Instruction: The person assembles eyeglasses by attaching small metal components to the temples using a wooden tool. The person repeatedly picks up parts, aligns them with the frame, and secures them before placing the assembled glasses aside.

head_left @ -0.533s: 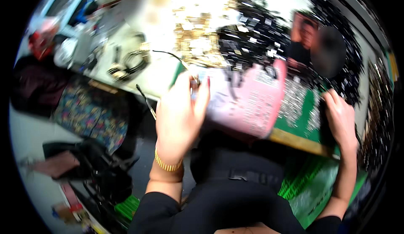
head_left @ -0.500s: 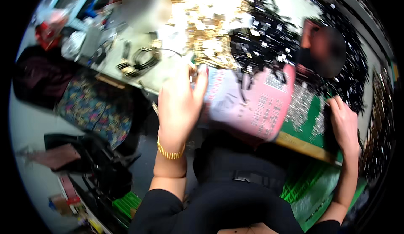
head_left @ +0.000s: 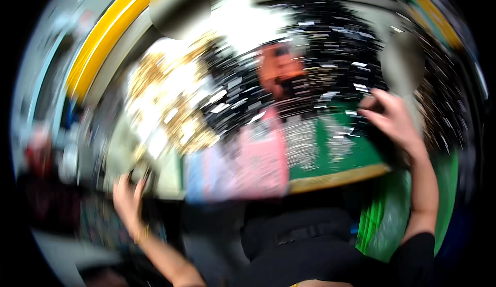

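My left hand (head_left: 129, 202) is at the table's front left edge, thumb and fingers apart, close to a small dark item (head_left: 142, 176) blurred by motion. My right hand (head_left: 395, 119) hovers at the right, by the edge of a heap of shiny black pieces (head_left: 330, 34); its thumb and fingers curl toward each other, and anything between them is too smeared to make out. Between the hands lies a pink and blue printed sheet or bag (head_left: 261, 165) along the front edge. Right of it, small silver pieces (head_left: 302, 147) are spread on a green mat (head_left: 351, 158).
A heap of shiny gold pieces (head_left: 191, 132) fills the table's left half. An orange-red object (head_left: 279, 67) sits among the black pieces. Beyond the left side runs a yellow curved bar (head_left: 106, 34). Below the table on the right is a green crate (head_left: 371, 225) with clear plastic beside it.
The view has swung, smearing the picture. My left hand has left the printed sheet and moved to the table's left edge. My right hand has gone from the silver pieces toward the black heap.
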Tool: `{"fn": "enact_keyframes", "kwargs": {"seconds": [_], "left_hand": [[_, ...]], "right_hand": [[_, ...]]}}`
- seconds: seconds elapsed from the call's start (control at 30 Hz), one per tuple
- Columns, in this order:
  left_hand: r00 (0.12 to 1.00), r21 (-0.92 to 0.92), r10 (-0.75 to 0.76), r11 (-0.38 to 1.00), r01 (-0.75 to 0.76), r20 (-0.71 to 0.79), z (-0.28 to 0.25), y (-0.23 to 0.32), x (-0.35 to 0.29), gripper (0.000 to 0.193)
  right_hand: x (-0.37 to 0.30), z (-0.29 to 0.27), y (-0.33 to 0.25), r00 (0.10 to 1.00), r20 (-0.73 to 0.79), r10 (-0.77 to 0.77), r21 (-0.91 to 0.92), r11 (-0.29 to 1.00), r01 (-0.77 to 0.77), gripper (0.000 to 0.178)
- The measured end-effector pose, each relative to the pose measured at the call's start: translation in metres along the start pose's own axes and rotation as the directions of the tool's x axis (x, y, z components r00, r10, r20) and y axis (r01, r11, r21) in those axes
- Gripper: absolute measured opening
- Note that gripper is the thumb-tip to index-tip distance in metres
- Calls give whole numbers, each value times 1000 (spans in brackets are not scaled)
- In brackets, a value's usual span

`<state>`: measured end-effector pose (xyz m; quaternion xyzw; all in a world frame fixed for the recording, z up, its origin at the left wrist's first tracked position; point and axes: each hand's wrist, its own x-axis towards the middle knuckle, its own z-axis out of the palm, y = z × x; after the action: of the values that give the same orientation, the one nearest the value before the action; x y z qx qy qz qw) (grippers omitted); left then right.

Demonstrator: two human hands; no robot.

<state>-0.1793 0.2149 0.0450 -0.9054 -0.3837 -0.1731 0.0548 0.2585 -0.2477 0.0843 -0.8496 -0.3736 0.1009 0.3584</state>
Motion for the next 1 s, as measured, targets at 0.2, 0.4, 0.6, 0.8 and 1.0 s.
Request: {"fn": "enact_keyframes", "kwargs": {"seconds": [0.2,0.4,0.6,0.8,1.0], "left_hand": [[865,-279,318,854,-439,-387,-75,177,43,41],[491,-421,817,347,-838,-302,-82,502,116,51],[308,-109,883,288,-951,-355,17,802,212,43],[405,-605,888,448,-658,217,80,873,226,91],[364,-378,910,272,-885,-196,-1,765,200,64]], "right_hand": [[20,-37,62,908,419,25,698,631,-339,19],[44,-19,100,868,471,-157,879,171,-445,24],[37,-16,105,860,446,-250,895,99,-435,33],[40,-11,102,869,461,-182,885,21,-465,25],[39,-24,99,831,555,-29,827,133,-547,29]]}}
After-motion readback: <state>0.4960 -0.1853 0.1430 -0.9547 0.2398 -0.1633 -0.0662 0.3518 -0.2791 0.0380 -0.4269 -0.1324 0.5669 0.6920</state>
